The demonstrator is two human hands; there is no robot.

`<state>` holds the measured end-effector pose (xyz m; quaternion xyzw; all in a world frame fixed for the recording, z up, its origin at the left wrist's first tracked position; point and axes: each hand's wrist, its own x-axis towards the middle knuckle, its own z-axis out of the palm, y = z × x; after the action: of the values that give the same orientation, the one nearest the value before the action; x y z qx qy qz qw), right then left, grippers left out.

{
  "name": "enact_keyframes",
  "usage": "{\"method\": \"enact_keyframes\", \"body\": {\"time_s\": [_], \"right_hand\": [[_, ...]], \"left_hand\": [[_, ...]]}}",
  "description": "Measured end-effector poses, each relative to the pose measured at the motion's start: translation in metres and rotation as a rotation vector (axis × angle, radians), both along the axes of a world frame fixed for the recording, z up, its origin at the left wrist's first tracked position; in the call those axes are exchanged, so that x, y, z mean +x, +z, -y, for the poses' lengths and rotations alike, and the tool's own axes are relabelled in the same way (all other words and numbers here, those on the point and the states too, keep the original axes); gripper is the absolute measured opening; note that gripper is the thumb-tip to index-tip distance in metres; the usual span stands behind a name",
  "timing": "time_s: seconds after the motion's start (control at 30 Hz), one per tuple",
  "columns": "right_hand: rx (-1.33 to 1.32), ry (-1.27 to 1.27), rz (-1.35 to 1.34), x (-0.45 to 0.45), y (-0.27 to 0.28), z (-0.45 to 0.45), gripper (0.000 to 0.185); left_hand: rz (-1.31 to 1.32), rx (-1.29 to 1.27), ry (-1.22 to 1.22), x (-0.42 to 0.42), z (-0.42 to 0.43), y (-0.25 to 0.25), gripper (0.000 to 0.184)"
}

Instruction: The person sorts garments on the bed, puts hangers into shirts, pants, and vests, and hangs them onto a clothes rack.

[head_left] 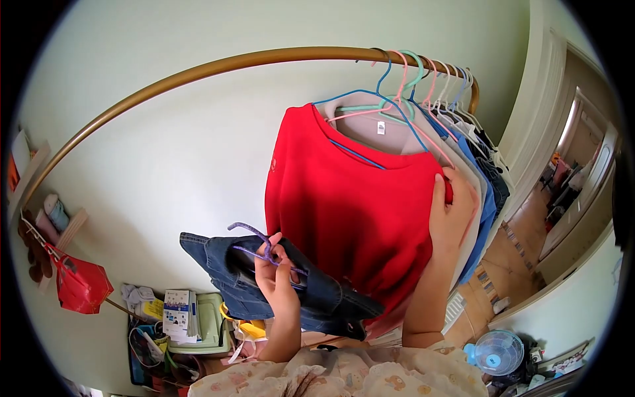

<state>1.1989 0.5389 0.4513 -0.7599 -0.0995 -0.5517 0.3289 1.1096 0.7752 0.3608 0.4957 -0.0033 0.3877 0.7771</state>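
Note:
My left hand (279,271) is closed around the neck of a purple hanger (248,229), whose hook sticks up past my fingers. From that hanger a dark blue denim garment (228,271) hangs, tilted, in front of the red top. The red top (357,212) is on a blue hanger (382,78) hooked over the brown rail (251,61). My right hand (453,205) grips the red top at its right shoulder, thumb and fingers pinching the cloth. Just behind it hangs a light grey garment (357,122) with a white label.
More clothes, including a blue garment (486,221), hang close together toward the rail's right end. A red bag (83,284) hangs at the far left. A pale green box (211,321) with papers stands below. A fan (499,352) sits low right, near a doorway.

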Motion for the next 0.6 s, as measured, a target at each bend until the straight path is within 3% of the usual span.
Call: {"method": "enact_keyframes", "body": {"time_s": [0.17,0.3,0.4,0.5,0.6], "right_hand": [[-0.073,-0.095,0.079,-0.028,0.002,-0.008,0.026],[-0.146,0.048,0.068,-0.064,0.004,-0.016,0.029],[-0.279,0.405,-0.19,-0.09,-0.002,-0.018,0.033],[-0.511,0.793,-0.581,-0.097,-0.008,-0.022,0.048],[-0.618,0.753,-0.665,-0.1,-0.029,-0.029,0.053]], "left_hand": [[-0.019,-0.002,-0.029,0.002,0.008,0.0,0.035],[-0.012,0.001,-0.132,0.007,0.009,-0.005,0.04],[-0.016,-0.007,-0.124,0.014,0.013,-0.003,0.04],[-0.015,-0.009,-0.082,0.024,0.017,0.005,0.035],[0.026,-0.007,-0.107,0.026,0.022,0.011,0.034]]}}
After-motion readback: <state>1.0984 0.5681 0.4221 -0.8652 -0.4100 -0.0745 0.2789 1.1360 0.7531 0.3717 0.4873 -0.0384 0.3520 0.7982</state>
